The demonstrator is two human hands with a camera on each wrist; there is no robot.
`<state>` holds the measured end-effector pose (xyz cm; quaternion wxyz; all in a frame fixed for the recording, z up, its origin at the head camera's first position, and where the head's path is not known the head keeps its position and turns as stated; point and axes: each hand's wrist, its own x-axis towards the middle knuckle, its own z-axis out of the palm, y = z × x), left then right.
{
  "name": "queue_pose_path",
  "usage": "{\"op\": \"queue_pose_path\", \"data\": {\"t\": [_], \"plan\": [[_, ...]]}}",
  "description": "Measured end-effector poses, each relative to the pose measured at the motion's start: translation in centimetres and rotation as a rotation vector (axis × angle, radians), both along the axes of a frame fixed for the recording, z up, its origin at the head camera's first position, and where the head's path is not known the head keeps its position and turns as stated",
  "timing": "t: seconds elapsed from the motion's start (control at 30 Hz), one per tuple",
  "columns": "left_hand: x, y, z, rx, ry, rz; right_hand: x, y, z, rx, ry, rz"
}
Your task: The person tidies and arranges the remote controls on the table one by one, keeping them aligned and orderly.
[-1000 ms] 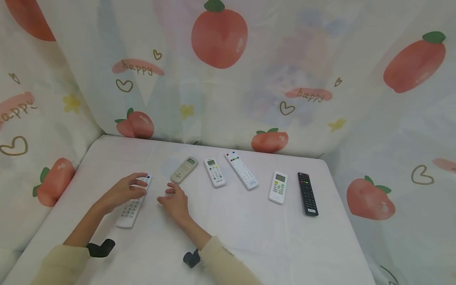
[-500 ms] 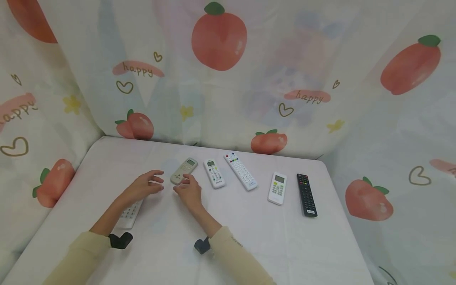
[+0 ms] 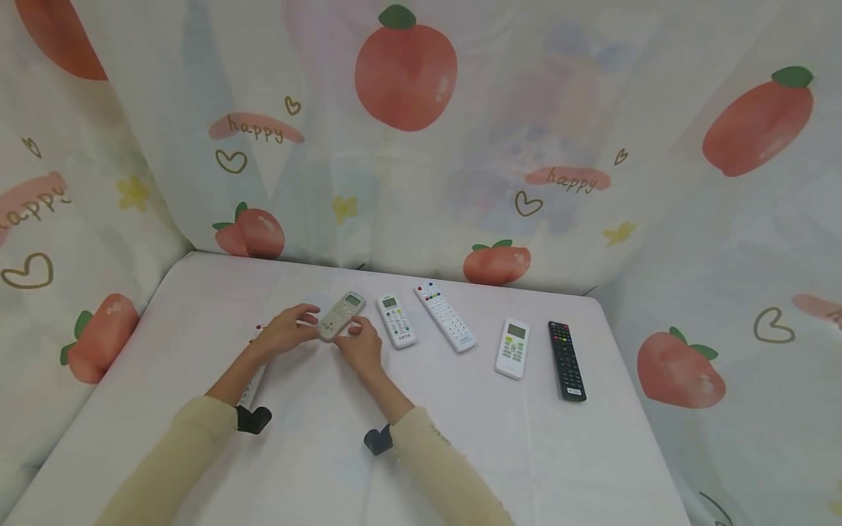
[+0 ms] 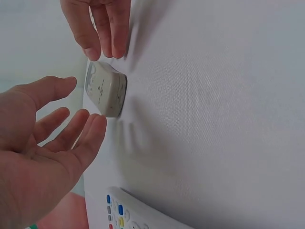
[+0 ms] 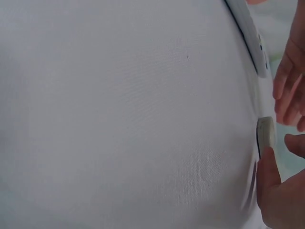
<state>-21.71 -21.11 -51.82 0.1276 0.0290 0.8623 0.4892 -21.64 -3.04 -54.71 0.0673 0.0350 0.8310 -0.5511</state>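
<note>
A beige air-conditioner remote [image 3: 342, 314] lies tilted on the white cloth between both hands. My left hand [image 3: 289, 330] is at its left side with the fingers loosely bent; in the left wrist view the left fingertips [image 4: 97, 129] are close to the near end of the remote [image 4: 107, 93]. My right hand [image 3: 362, 349] is at its lower right side, the fingertips at or very near its edge; contact is hard to tell. Partly hidden under my left wrist lies a long white remote [image 3: 253, 387], whose coloured buttons show in the left wrist view.
Right of the beige remote lie a small white remote with a screen [image 3: 396, 321], a long white remote [image 3: 445, 318], another white remote with a screen [image 3: 512, 348] and a black remote [image 3: 567, 361]. A fruit-print curtain [image 3: 421, 183] stands behind the table [image 3: 447, 438].
Both hands have moved right and away from the body, from the left white remote to the two sides of the beige remote. The remotes have stayed in place.
</note>
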Motion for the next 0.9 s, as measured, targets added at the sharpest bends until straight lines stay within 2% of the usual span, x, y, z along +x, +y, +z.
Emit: {"op": "queue_pose_path", "data": {"t": [0.17, 0.37, 0.67, 0.9], "plan": [[-1.1, 0.3, -0.6, -0.023, -0.011, 0.019, -0.4, 0.1, -0.2, 0.005, -0.021, 0.001], [-2.0, 1.0, -0.8, -0.062, -0.023, 0.024, -0.7, -0.1, -0.1, 0.008, -0.024, -0.012], [-2.9, 1.6, -1.3, -0.088, 0.000, 0.016, -0.9, -0.7, -0.2, -0.024, -0.021, -0.005], [-3.2, 1.8, -1.3, -0.104, -0.013, 0.010, -0.9, -1.0, -0.1, -0.034, -0.038, -0.009]]}}
